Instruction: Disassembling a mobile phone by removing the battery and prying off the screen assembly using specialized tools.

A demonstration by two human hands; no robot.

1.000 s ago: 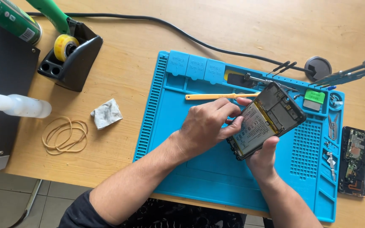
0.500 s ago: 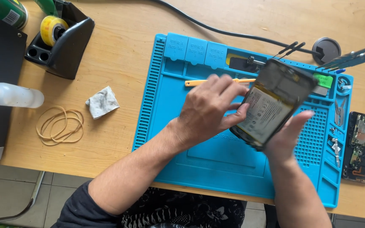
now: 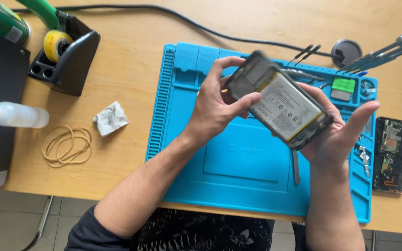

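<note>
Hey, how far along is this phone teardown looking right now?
Done: the opened phone has its back off and its battery exposed, and a separate circuit board part lies on the table right of the blue mat. In hand: the left hand and right hand hold the phone above the mat. Left: the battery still sits in the frame.

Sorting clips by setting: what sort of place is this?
Probably an electronics repair bench: a blue repair mat, an opened phone in both hands, and a soldering iron stand.
</note>
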